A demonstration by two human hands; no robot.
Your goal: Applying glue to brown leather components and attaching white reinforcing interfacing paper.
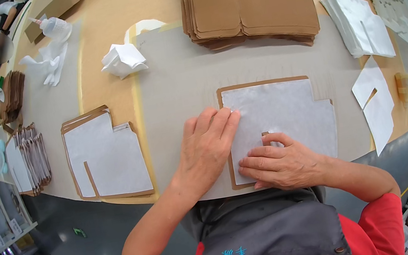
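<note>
In front of me lies a brown panel with a notch in its upper right corner, and a white sheet (282, 105) of similar shape covers most of it. Brown shows as a border along the left and top edges and through a short slot. My left hand (207, 140) rests at the upper left edge, its fingers side by side with their tips on the sheet's margin; its thumb is hidden. My right hand (278, 161) lies on the lower part of the sheet by the slot, its fingers spread and somewhat bent.
To the left sits a small stack of sheet-covered brown panels (111, 160). A tall pile of brown panels (269, 1) stands beyond my work. White sheets (358, 26) are stacked at the right, with loose ones (377, 102) nearer. Crumpled white cloth (124, 59) and a clear squeeze bottle (55, 29) lie far left.
</note>
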